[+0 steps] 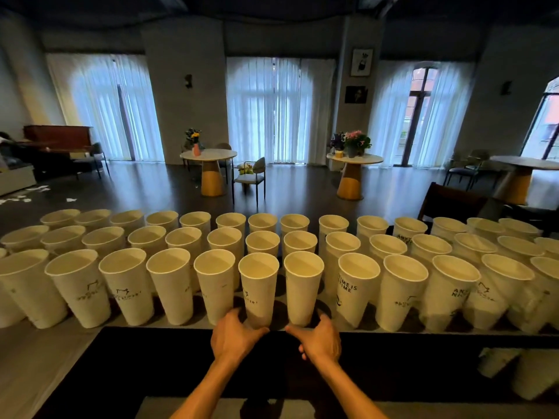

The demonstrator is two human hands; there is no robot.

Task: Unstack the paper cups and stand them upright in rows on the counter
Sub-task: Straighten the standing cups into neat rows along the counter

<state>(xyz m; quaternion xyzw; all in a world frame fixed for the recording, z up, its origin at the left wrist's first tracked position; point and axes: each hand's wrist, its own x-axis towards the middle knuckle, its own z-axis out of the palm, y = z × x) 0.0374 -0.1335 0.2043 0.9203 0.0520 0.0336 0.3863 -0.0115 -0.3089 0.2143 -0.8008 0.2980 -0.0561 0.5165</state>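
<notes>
Several white paper cups stand upright in three rows across the counter [193,323]. In the front row's middle, my left hand [234,338] grips the base of one cup [258,285], fingers and thumb curled round it. Beside it to the right, my right hand [317,338] holds the base of the neighbouring cup [303,282] between thumb and fingers. Both cups are upright on the counter, with black print on their sides. The cups' bottoms are partly hidden by my fingers.
A black mat [151,364] covers the lower ledge under my forearms. More cups lie on the lower surface at right [520,367]. Beyond the counter are round tables [208,154] with flowers, chairs, a piano at far left and curtained windows.
</notes>
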